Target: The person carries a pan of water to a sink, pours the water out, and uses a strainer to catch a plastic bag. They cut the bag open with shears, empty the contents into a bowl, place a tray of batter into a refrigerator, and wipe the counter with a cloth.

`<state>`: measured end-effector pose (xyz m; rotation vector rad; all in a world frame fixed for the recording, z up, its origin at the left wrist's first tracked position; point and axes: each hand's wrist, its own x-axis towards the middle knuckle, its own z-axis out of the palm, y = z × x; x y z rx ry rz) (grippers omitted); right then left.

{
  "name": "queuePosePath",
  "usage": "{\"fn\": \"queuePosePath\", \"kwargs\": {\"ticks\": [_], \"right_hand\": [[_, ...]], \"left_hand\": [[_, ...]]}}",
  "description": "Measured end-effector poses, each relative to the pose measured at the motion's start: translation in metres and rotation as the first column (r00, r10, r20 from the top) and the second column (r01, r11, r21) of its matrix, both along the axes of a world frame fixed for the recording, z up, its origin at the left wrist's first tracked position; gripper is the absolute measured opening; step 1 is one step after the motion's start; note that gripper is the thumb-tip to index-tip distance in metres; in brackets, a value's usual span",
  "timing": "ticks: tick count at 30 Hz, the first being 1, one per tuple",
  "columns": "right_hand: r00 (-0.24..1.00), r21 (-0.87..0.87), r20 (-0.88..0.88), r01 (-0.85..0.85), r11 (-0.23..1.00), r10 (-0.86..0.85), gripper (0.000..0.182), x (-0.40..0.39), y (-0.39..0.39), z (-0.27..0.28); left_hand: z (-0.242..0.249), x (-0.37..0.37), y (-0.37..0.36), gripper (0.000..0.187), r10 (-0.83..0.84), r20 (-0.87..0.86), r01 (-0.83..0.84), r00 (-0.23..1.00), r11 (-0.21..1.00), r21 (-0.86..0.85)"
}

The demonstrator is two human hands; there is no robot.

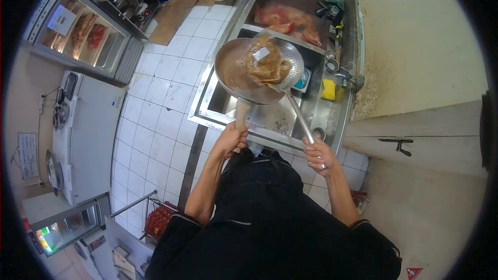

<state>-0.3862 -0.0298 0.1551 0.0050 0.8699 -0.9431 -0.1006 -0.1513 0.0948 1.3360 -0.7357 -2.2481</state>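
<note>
My left hand [233,138] is wrapped round the handle of a wide metal pan [231,70], held over the near sink basin. In my right hand [320,156] is the long metal handle of a perforated skimmer [294,62]. The skimmer's round head overlaps the pan's right side. A clear plastic bag of brown food [267,67] with a white label lies across the skimmer head and the pan. Whether the bag also touches the pan's bottom, I cannot tell.
The steel sink [207,119] has a far basin holding reddish meat [290,18]. A yellow sponge [328,89] and a faucet [345,77] are at its right. A white freezer [96,135] and a glass display fridge [85,33] stand left, a red rack item [160,220] lower left.
</note>
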Motion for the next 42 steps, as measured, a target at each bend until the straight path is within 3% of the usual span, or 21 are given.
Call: {"fn": "queuePosePath", "kwargs": {"ticks": [10,20,23,25,28,31,32,36,39,40,42], "right_hand": [[0.998,0.000,0.066,0.002,1.000,-0.002,0.012,-0.005,-0.002,0.005],[0.951,0.049,0.084,-0.301,0.952,0.297,0.015,-0.033,-0.020,-0.012],[0.943,0.134,0.105,-0.327,0.935,0.315,0.022,-0.034,-0.023,-0.023],[0.899,0.166,0.133,-0.435,0.885,0.417,0.022,-0.046,-0.031,-0.040],[0.795,0.080,0.147,-0.603,0.794,0.589,0.027,-0.049,-0.045,-0.035],[0.688,0.073,-0.028,-0.722,0.688,0.726,0.030,-0.032,-0.051,-0.009],[0.687,0.104,-0.008,-0.722,0.684,0.727,0.017,-0.024,-0.052,-0.003],[0.433,-0.010,-0.096,-0.901,0.434,0.896,0.020,0.005,-0.055,0.013],[0.302,0.054,-0.075,-0.950,0.306,0.950,0.021,0.060,-0.053,0.000],[0.289,0.152,-0.128,-0.939,0.307,0.949,0.022,0.085,-0.039,0.009],[0.180,0.092,0.027,-0.980,0.177,0.983,0.022,0.109,-0.036,-0.006]], "left_hand": [[-0.010,0.015,0.015,0.017,0.110,-0.123,-0.101,0.986,0.992,0.076],[-0.001,-0.003,0.096,0.016,0.367,-0.186,-0.332,0.911,0.923,0.195],[-0.003,-0.001,0.124,0.015,0.453,-0.196,-0.422,0.870,0.888,0.180],[-0.012,-0.005,0.147,0.013,0.529,-0.180,-0.512,0.830,0.849,0.134],[-0.008,-0.009,0.190,0.015,0.640,-0.127,-0.629,0.758,0.769,0.115],[0.021,-0.016,0.223,0.017,0.745,-0.189,-0.741,0.640,0.663,0.106],[0.023,-0.019,0.232,0.017,0.762,-0.202,-0.765,0.615,0.639,0.079],[0.032,-0.029,0.280,0.018,0.855,-0.215,-0.873,0.472,0.487,0.019],[0.008,-0.011,0.314,0.019,0.911,-0.242,-0.930,0.335,0.361,0.073],[0.010,-0.008,0.326,0.019,0.931,-0.217,-0.946,0.294,0.316,0.070],[0.020,-0.003,0.351,0.019,0.953,-0.182,-0.965,0.244,0.257,0.051]]}}
